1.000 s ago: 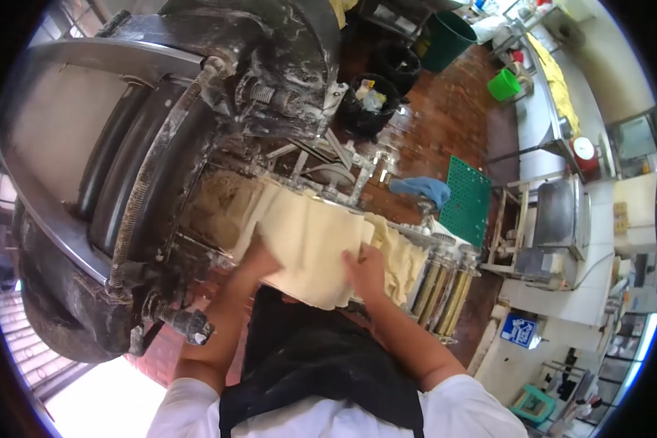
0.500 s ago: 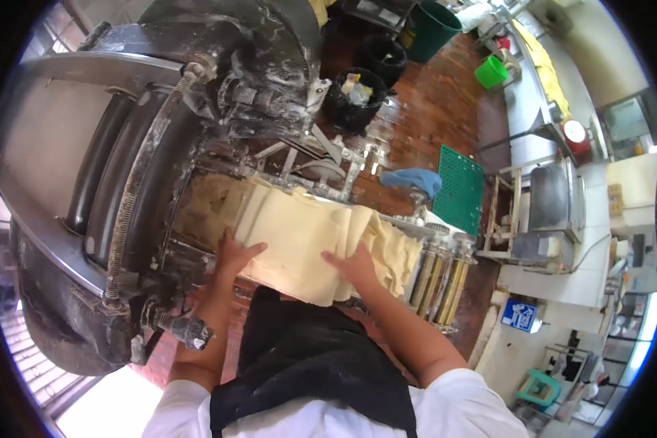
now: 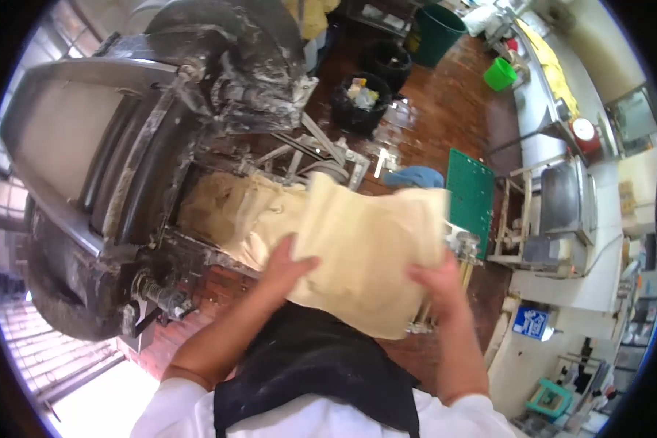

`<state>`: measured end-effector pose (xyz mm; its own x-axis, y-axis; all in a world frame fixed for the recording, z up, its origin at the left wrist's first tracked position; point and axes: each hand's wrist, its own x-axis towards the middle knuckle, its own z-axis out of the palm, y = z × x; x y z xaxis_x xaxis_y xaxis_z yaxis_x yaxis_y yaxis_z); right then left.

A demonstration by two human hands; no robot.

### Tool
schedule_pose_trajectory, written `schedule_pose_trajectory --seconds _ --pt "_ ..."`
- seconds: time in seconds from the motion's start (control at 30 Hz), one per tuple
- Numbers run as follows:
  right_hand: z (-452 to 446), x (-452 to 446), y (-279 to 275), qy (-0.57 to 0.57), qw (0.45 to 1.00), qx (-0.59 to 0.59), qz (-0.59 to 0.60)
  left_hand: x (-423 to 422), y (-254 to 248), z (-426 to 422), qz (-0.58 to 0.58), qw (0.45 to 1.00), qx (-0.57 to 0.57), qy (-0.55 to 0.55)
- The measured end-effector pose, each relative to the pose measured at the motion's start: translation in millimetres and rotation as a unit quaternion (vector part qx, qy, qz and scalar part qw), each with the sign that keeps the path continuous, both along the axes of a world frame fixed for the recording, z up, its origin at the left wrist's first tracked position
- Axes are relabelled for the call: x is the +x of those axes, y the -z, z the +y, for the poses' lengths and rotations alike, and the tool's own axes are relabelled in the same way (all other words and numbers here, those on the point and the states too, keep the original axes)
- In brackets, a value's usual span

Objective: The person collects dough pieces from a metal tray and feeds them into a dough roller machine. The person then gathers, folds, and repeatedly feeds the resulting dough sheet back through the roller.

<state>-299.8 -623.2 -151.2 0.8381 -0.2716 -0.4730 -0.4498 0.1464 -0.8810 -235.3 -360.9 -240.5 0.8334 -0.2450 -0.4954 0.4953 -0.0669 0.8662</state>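
A broad, folded sheet of pale dough (image 3: pixel 369 255) is held up in front of my apron, between both hands. My left hand (image 3: pixel 288 270) grips its left edge, thumb on top and fingers mostly hidden underneath. At the right edge my right hand (image 3: pixel 438 277) clasps the sheet the same way, slightly blurred. More wrinkled dough (image 3: pixel 263 219) lies to the left on the machine's bed, beside the rollers. The held sheet covers much of the bed's right part.
A large floury roller machine (image 3: pixel 131 160) fills the left side. Behind the bed stand a black bin (image 3: pixel 361 102) with rubbish in it and a dark green bin (image 3: pixel 434 33). A green perforated mat (image 3: pixel 471 193) lies on the floor to the right, near a steel counter (image 3: pixel 558 197).
Both hands have moved right and lifted the folded dough off the bed. Crumpled dough now shows at the left, where the smooth sheet lay. The view has shifted slightly.
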Motion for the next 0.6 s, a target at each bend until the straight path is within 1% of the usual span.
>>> schedule_pose_trajectory --seconds 0.03,0.07,0.1,0.13,0.17,0.2,0.23,0.27,0.3,0.33,0.37,0.4,0.43,0.47,0.5,0.53,0.57,0.6 --pt "-25.9 -12.6 -3.1 0.005 0.999 0.031 -0.031 -10.8 -2.0 -19.2 -0.037 0.998 0.030 0.036" --pt "-48.2 -22.3 -3.9 0.025 0.997 0.064 -0.045 -27.9 26.9 -41.9 -0.072 0.996 0.006 0.053" --pt "-73.9 -33.0 4.4 0.037 0.994 0.100 -0.034 -39.2 55.1 -59.9 -0.106 0.992 -0.020 0.072" --pt "-95.8 -42.1 20.5 0.047 0.989 0.138 -0.033 -36.8 48.0 -67.6 -0.082 0.981 0.003 0.178" --pt "-121.4 -54.3 46.8 0.050 0.989 0.138 0.009 -29.6 34.0 -74.3 -0.056 0.957 0.024 0.283" --pt "-135.3 -60.6 72.9 0.015 0.996 -0.019 0.084 -25.5 26.9 -78.5 -0.030 0.921 0.044 0.385" --pt "-147.8 -65.8 98.9 -0.020 0.971 -0.177 0.157 -26.1 30.4 -77.3 -0.118 0.898 0.117 0.409" --pt "-161.0 -72.7 129.6 -0.053 0.916 -0.329 0.225 -25.4 37.2 -70.2 -0.203 0.862 0.188 0.425" --pt "-176.6 -94.8 184.5 -0.053 0.859 -0.478 0.176 -25.9 43.9 -60.7 -0.284 0.813 0.259 0.437" --pt "-184.8 -113.8 222.6 -0.049 0.780 -0.611 0.123 -21.7 48.4 -47.5 -0.344 0.800 0.303 0.387" --pt "-134.3 -89.7 171.4 0.021 0.791 -0.608 0.072 -23.5 73.7 -42.2 -0.349 0.796 0.377 0.319" --pt "-112.0 -76.2 153.8 0.043 0.865 -0.498 0.048 -20.1 69.0 -33.2 -0.316 0.800 0.414 0.297" --pt "-97.3 -65.2 144.1 0.065 0.923 -0.378 0.021 -18.6 77.9 -27.6 -0.284 0.802 0.442 0.283" --pt "-80.7 -52.7 129.8 0.086 0.964 -0.251 -0.008 -16.4 88.4 -24.2 -0.251 0.803 0.471 0.267" --pt "-59.1 -38.1 95.6 0.016 0.989 -0.144 -0.012 -14.8 92.1 -23.7 -0.242 0.789 0.496 0.270" --pt "-35.6 -25.1 51.1 -0.054 0.998 -0.034 -0.016 -12.2 94.5 -24.9 -0.233 0.774 0.522 0.273" --pt "-10.5 -15.5 7.2 -0.144 0.988 -0.033 -0.039 -8.9 95.3 -26.8 -0.224 0.759 0.546 0.275" --pt "11.1 -7.2 -43.4 -0.270 0.958 0.006 -0.099 -6.3 94.2 -28.9 -0.213 0.765 0.542 0.275"
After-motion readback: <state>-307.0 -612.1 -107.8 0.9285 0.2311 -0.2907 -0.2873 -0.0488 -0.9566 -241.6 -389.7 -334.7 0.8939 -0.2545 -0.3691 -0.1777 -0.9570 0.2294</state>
